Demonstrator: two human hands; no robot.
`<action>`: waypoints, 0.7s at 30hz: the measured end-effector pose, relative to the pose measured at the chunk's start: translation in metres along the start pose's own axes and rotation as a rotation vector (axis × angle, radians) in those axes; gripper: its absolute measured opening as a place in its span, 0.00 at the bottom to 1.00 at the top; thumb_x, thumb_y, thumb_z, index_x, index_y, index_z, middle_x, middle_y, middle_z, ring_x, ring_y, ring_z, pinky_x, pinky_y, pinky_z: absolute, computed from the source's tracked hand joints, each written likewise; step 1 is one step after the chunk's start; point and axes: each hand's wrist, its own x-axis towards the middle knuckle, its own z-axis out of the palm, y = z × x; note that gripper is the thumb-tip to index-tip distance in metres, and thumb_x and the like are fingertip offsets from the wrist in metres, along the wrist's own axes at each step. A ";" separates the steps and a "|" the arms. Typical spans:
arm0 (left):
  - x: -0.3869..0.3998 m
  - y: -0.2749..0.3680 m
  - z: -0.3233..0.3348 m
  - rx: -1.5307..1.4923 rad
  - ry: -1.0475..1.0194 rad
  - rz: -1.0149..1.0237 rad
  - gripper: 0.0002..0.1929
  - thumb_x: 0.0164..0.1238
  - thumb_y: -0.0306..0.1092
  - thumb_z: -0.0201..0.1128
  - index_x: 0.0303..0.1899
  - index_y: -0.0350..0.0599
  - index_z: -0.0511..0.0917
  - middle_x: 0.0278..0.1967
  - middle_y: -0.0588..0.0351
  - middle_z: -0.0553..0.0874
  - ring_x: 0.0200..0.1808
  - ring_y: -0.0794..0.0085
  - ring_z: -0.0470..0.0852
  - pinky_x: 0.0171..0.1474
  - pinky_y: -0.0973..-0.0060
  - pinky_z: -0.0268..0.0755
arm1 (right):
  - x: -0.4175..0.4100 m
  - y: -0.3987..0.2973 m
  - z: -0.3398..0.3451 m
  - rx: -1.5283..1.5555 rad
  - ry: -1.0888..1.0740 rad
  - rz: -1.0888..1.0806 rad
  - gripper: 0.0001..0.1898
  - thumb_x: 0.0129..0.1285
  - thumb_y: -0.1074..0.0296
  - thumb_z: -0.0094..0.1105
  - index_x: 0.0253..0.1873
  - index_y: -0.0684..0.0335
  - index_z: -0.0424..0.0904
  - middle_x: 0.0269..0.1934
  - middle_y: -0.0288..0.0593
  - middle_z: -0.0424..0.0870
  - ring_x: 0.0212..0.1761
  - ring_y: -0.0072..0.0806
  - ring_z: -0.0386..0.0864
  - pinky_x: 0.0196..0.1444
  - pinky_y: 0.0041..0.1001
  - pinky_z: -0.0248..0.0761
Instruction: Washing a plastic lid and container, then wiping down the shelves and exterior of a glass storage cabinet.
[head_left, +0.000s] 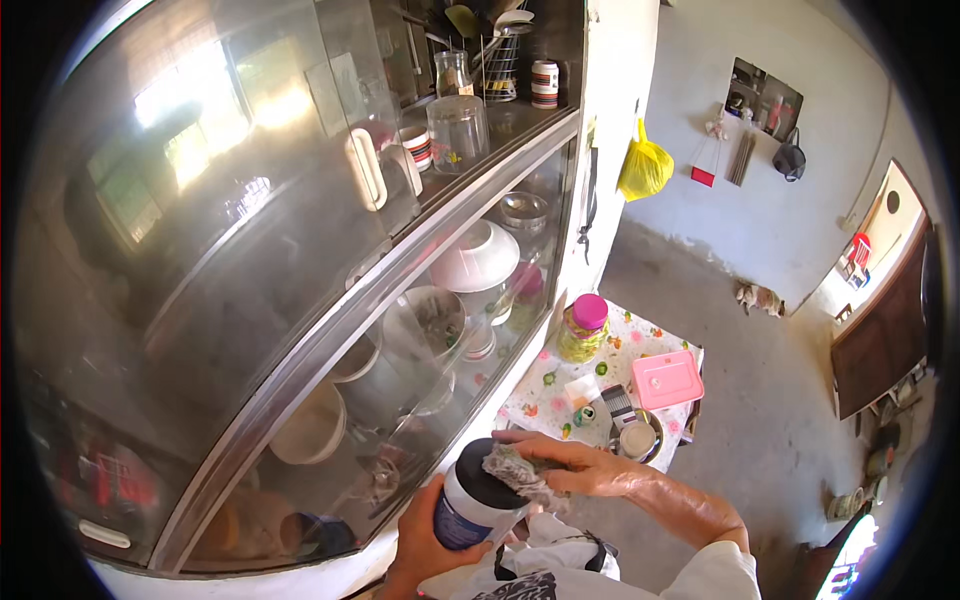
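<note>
My left hand (421, 536) grips a white plastic jar (469, 506) with a black lid and a blue label, held tilted close to my body. In my right hand (574, 461) is a crumpled greyish cloth (517, 474), pressed against the lid's right side. The fingers of that hand reach over the edge of the black lid (476, 469). Just left of the jar stands a glass-fronted cabinet (300, 360), whose lower shelf holds a white bowl (480, 259) and several other dishes.
A table with a floral cloth (540, 352) bears a pink-lidded jar (583, 330), a pink plastic container (667, 380) and a can (583, 416). A yellow plastic bag (645, 166) hangs on the wall edge. An animal (760, 298) lies on the floor (720, 360) farther off.
</note>
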 end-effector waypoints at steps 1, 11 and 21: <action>0.002 0.002 0.000 -0.004 -0.002 0.000 0.58 0.32 0.45 0.83 0.67 0.30 0.57 0.56 0.39 0.77 0.59 0.58 0.77 0.62 0.64 0.68 | -0.002 0.000 0.001 0.000 0.003 0.003 0.29 0.65 0.73 0.50 0.72 0.61 0.60 0.76 0.50 0.50 0.78 0.35 0.48 0.76 0.34 0.42; 0.003 0.002 -0.012 -0.057 -0.095 0.069 0.53 0.34 0.47 0.81 0.65 0.33 0.64 0.50 0.40 0.79 0.51 0.53 0.81 0.56 0.64 0.71 | 0.017 -0.017 0.014 -0.260 0.122 0.027 0.14 0.69 0.65 0.54 0.55 0.62 0.67 0.47 0.39 0.73 0.53 0.24 0.67 0.59 0.28 0.61; 0.004 0.019 -0.025 0.017 0.069 0.088 0.49 0.30 0.43 0.79 0.62 0.37 0.69 0.50 0.40 0.80 0.51 0.50 0.80 0.56 0.63 0.71 | 0.043 -0.012 0.011 -0.478 0.529 0.117 0.10 0.63 0.74 0.49 0.50 0.64 0.68 0.42 0.42 0.73 0.48 0.26 0.70 0.57 0.25 0.63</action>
